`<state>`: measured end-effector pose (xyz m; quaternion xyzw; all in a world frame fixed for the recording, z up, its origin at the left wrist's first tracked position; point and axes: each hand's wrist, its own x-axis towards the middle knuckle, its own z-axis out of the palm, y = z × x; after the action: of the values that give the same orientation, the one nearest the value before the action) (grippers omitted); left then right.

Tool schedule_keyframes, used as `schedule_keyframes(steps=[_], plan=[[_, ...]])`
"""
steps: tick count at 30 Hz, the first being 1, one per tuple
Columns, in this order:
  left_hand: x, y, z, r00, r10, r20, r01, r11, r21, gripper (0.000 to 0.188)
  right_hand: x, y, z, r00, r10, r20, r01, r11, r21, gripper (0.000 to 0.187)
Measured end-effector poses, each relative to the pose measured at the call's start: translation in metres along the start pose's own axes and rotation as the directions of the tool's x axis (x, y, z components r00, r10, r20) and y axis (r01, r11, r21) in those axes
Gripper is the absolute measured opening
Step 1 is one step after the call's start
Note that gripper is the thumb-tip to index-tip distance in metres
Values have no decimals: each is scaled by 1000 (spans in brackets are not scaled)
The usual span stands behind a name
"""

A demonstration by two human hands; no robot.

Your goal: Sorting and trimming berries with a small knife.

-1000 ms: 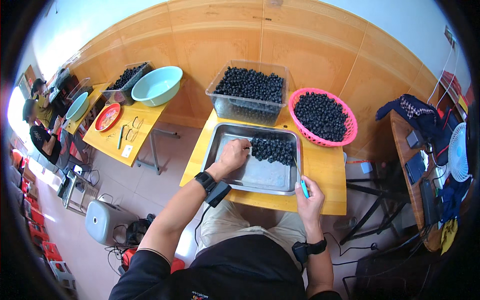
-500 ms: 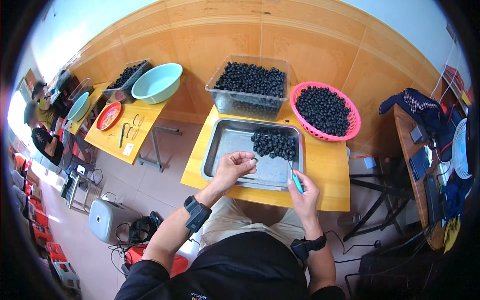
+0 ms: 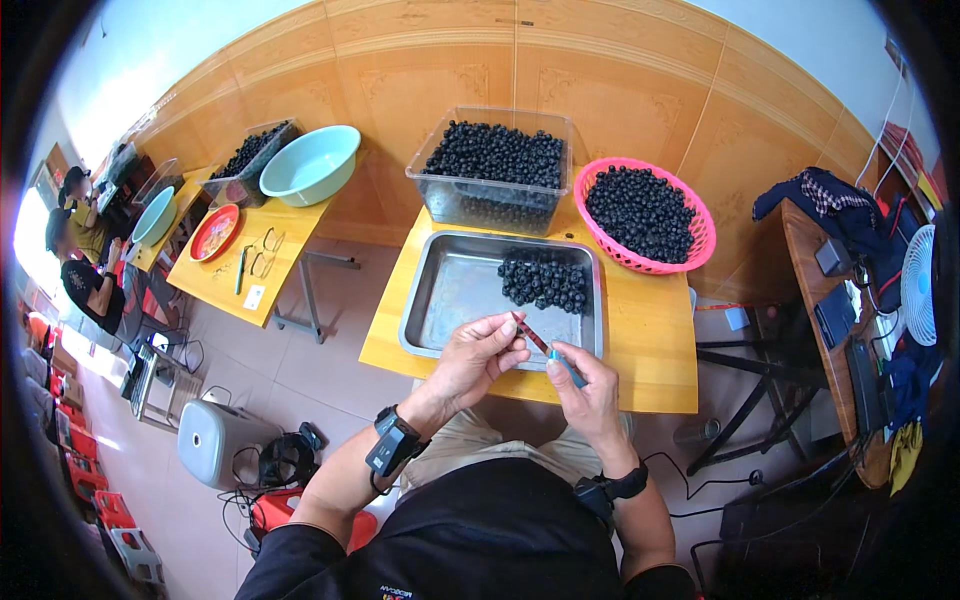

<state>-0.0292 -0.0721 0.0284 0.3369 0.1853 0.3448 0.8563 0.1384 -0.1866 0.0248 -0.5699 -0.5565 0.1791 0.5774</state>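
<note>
Nearest me, a person's right hand (image 3: 588,393) curls its fingers round the blue handle of a small knife (image 3: 532,336), reddish blade slanting up-left. The left hand (image 3: 474,358) pinches thumb and forefinger together at the blade's tip; what they grip is too small to make out. A slip on wet, juicy skin could nick those fingertips, and a loosened pinch could drop the piece. Both hands hover over the near edge of a metal tray (image 3: 450,285), dark berries (image 3: 545,286) heaped at its far right. Beyond stand a berry-filled clear tub (image 3: 485,213) and pink basket (image 3: 706,235).
</note>
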Motion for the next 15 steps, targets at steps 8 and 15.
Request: schedule_keyframes(steps=[8, 15], plan=[[-5, -3, 1, 998, 25, 62, -21, 997, -75, 20, 1, -12, 1, 998, -64, 14, 65, 995, -77, 41], [-11, -2, 3, 997, 3, 72, 4, 995, -100, 17, 1, -14, -1, 992, -125, 10, 125, 982, -142, 41]])
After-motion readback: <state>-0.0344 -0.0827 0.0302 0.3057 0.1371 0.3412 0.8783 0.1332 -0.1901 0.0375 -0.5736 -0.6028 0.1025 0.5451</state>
